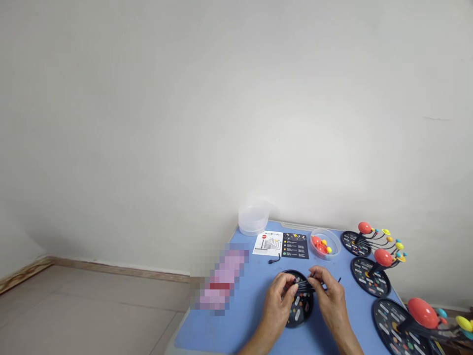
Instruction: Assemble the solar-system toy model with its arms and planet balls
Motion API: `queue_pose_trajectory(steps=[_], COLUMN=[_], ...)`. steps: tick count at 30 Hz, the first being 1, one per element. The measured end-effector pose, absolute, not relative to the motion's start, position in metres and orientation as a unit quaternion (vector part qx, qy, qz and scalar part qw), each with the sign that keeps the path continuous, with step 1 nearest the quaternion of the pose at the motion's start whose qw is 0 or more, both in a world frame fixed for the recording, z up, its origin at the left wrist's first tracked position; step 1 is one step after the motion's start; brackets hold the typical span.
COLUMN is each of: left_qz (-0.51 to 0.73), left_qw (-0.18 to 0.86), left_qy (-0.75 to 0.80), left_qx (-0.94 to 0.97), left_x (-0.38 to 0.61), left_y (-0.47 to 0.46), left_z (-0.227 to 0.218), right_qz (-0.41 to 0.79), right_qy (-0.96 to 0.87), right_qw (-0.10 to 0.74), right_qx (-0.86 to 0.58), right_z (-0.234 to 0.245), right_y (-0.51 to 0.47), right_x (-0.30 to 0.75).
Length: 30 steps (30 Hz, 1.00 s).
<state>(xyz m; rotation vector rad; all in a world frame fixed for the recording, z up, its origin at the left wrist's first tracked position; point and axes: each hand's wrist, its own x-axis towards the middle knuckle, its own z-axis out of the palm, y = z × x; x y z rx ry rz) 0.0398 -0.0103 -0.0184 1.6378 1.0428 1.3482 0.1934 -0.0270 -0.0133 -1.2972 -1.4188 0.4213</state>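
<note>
Fingers pinched, my left hand (279, 296) grips one end of a bundle of thin black plastic rods (305, 286). On the other side my right hand (328, 291) pinches the same rods, and their dark ends stick out past its fingers. Below the hands lies a round black base (298, 315) printed with coloured planets and labels; the rods and fingers hide part of it. How the rods join at the left end is covered by my fingers. A single curved black rod (274, 259) with a thicker end lies apart, beyond the base.
A printed instruction sheet (271, 245) lies at the back of the blue table (229, 330). Stacked clear tubs (253, 220) stand left of it; a clear bowl (337, 241) with red and yellow parts stands right. Several solar system models (383, 258) line the right edge. A blurred pink patch (223, 281) is left.
</note>
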Motion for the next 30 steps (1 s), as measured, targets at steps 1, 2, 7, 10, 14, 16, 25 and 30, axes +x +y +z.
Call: queue_pose_trajectory(steps=[1,2,7,10,14,16,25,30], left_qz=[0.526,0.525,0.518,0.518,0.52,0.525,0.54,0.552], left_qw=[0.377,0.375,0.363,0.354,0.351,0.351,0.351,0.374], left_qy=[0.408,0.408,0.404,0.402,0.404,0.405,0.424,0.421], left_qx=[0.644,0.646,0.661,0.667,0.665,0.661,0.636,0.615], left_x=[0.04,0.039,0.038,0.038,0.038,0.038,0.04,0.04], left_y=[-0.011,-0.011,-0.012,-0.011,-0.011,-0.011,-0.01,-0.011], left_z=[-0.018,-0.018,-0.014,-0.014,-0.015,-0.016,-0.016,-0.016], right_qz=[0.178,0.178,0.17,0.17,0.179,0.185,0.177,0.164], right_qy=[-0.605,-0.612,-0.651,-0.664,-0.662,-0.646,-0.573,-0.551], right_qw=[0.553,0.549,0.517,0.508,0.514,0.532,0.576,0.594], right_qx=[-0.545,-0.541,-0.529,-0.522,-0.515,-0.516,-0.555,-0.562], right_z=[-0.013,-0.013,-0.011,-0.008,-0.008,-0.01,-0.018,-0.025], right_y=[-0.027,-0.027,-0.029,-0.03,-0.03,-0.03,-0.031,-0.03], right_x=[0.194,0.194,0.195,0.196,0.195,0.194,0.187,0.185])
